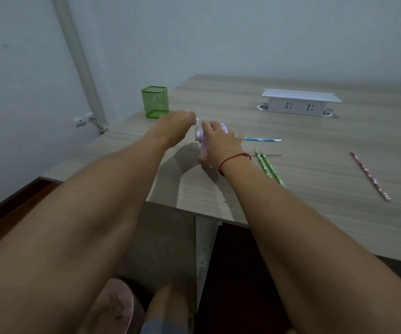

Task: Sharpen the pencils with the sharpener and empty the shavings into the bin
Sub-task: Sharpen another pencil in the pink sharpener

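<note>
Your right hand (218, 141) clamps the small lilac plastic crank sharpener (203, 141) near the wooden worktop's left edge (112, 138); left fingers (189, 116) pinch its crank. It's light and likely to slide, so press down firmly. The blue patterned pencil (262, 140) sits inserted.

Lilac sharpener (203, 141) upright; blue pencil (262, 140) seemingly inserted.

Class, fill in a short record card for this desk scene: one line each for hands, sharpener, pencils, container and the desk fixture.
left hand: at the crank side of the sharpener
right hand: holding the lilac plastic sharpener
blue patterned pencil: points into the sharpener
two green pencils: lying side by side
pink patterned pencil: lying apart, far right
green mesh container: upright at desk corner
white socket box: on wooden desk
</note>
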